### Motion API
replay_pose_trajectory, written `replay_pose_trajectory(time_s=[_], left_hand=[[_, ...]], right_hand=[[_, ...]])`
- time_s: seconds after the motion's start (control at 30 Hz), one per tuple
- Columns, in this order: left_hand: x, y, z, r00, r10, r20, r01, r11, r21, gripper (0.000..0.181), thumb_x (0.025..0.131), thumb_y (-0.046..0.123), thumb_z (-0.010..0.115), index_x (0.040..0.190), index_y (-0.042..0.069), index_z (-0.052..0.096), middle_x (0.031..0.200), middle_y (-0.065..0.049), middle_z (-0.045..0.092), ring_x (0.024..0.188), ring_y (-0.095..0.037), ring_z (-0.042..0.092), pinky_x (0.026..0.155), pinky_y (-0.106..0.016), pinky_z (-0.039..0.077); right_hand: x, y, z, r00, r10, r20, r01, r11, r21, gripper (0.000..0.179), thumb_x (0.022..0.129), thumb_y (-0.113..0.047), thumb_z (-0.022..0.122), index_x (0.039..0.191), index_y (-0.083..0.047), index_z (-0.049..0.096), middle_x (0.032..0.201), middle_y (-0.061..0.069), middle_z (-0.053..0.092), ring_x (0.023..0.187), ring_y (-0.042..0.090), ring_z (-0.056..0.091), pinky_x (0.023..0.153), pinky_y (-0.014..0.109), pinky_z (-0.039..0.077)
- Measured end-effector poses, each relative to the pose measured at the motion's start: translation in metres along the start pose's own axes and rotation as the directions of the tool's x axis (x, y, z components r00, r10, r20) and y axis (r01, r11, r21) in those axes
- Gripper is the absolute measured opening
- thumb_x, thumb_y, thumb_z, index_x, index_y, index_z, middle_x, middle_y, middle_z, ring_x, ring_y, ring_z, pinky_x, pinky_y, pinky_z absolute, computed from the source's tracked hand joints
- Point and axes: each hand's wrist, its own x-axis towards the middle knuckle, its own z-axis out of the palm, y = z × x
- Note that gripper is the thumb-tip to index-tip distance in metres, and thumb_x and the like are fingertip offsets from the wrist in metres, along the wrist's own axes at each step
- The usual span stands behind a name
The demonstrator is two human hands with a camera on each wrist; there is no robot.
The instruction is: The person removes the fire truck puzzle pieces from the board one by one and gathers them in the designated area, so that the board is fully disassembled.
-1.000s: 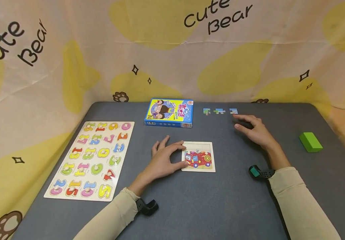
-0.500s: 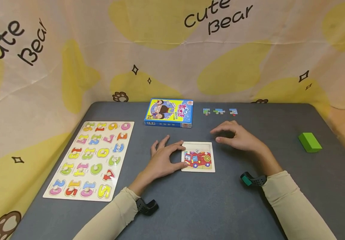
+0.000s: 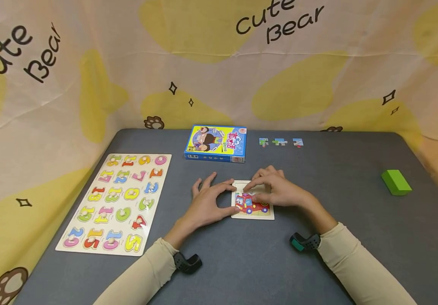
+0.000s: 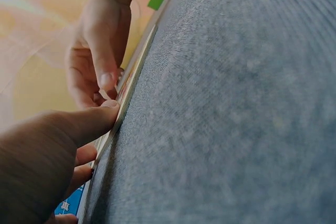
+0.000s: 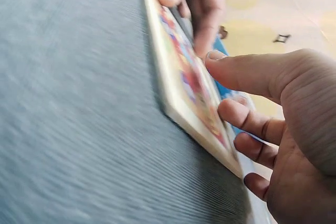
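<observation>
The right hand (image 3: 277,190) is held over the upper part of a small framed jigsaw puzzle (image 3: 257,217), its index finger and thumb bent toward the picture. Their 2 tips are seen apart in the head view; whether a piece is pinched lower down cannot be told, as the right wrist view is blurred. The left hand (image 3: 203,205) is laid at the left side of the same frame, its thumb and index fingertip pressed on the rim at 2 separate points and its other fingers spread away from it.

The puzzle is set flat on the dark grey table (image 3: 260,262), between the 2 hands. A red cartoon truck is shown in it, partly covered by the right hand. Well behind it, 3 loose jigsaw pieces (image 3: 279,142) are lined up with gaps between them, to the right of a blue-and-yellow printed box (image 3: 216,142). On the left, a number puzzle board (image 3: 149,216) is laid, its coloured numbers fitted with small knobs. A green block (image 3: 396,182) is placed far to the right. Beige sleeves (image 3: 139,275) are worn on both arms. The table is backed by a cream-and-yellow cloth (image 3: 298,84) printed with "Cute Bear".
</observation>
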Motion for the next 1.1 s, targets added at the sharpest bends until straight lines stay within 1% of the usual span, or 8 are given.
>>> replay_pose_trajectory(time_s=[0.27,0.6,0.77,0.93,1.1], left_hand=[[0.001,0.000,-0.001,1.000,-0.013,0.028,0.013,1.000,0.001,0.052,0.083,0.048,0.080,0.129,0.026,0.069,0.154,0.009,0.053,0.158,-0.036,0.019,0.119,-0.069,0.000],[0.003,0.004,-0.004,0.999,-0.020,0.046,0.020,1.000,0.007,0.050,0.083,0.047,0.081,0.127,0.026,0.070,0.154,0.008,0.053,0.157,-0.036,0.020,0.119,-0.070,0.001],[0.004,0.006,-0.006,0.998,-0.030,0.064,0.029,0.999,0.019,0.051,0.083,0.048,0.081,0.128,0.026,0.070,0.154,0.008,0.053,0.157,-0.036,0.021,0.119,-0.070,0.002],[0.005,0.006,-0.006,0.998,-0.035,0.057,0.033,0.999,0.033,0.054,0.082,0.049,0.081,0.129,0.026,0.069,0.153,0.007,0.054,0.156,-0.036,0.023,0.119,-0.070,0.004],[0.004,0.004,-0.006,0.998,-0.045,0.048,0.043,0.998,0.042,0.056,0.082,0.050,0.081,0.130,0.025,0.069,0.152,0.008,0.055,0.156,-0.034,0.024,0.119,-0.070,0.005]], right_hand=[[0.004,-0.005,0.012,1.000,-0.012,-0.002,0.012,0.999,-0.046,0.029,0.087,-0.019,0.081,0.115,-0.025,0.079,0.102,-0.003,0.062,0.099,0.017,0.039,0.082,0.044,0.018],[0.003,-0.009,0.014,1.000,0.014,0.008,-0.013,0.998,-0.054,0.032,0.089,-0.018,0.078,0.119,-0.027,0.078,0.099,-0.005,0.058,0.097,0.018,0.037,0.080,0.045,0.016],[0.002,-0.009,0.014,1.000,0.027,0.012,-0.026,0.998,-0.053,0.032,0.089,-0.019,0.078,0.119,-0.028,0.077,0.100,-0.006,0.057,0.097,0.018,0.036,0.080,0.044,0.015],[0.003,-0.009,0.015,0.999,0.031,0.009,-0.030,0.999,-0.029,0.031,0.089,-0.017,0.078,0.118,-0.027,0.078,0.102,-0.006,0.058,0.098,0.019,0.036,0.081,0.045,0.015],[0.004,-0.009,0.017,1.000,0.027,0.005,-0.027,1.000,0.002,0.032,0.089,-0.015,0.077,0.118,-0.028,0.078,0.107,-0.005,0.060,0.099,0.020,0.036,0.081,0.046,0.015]])
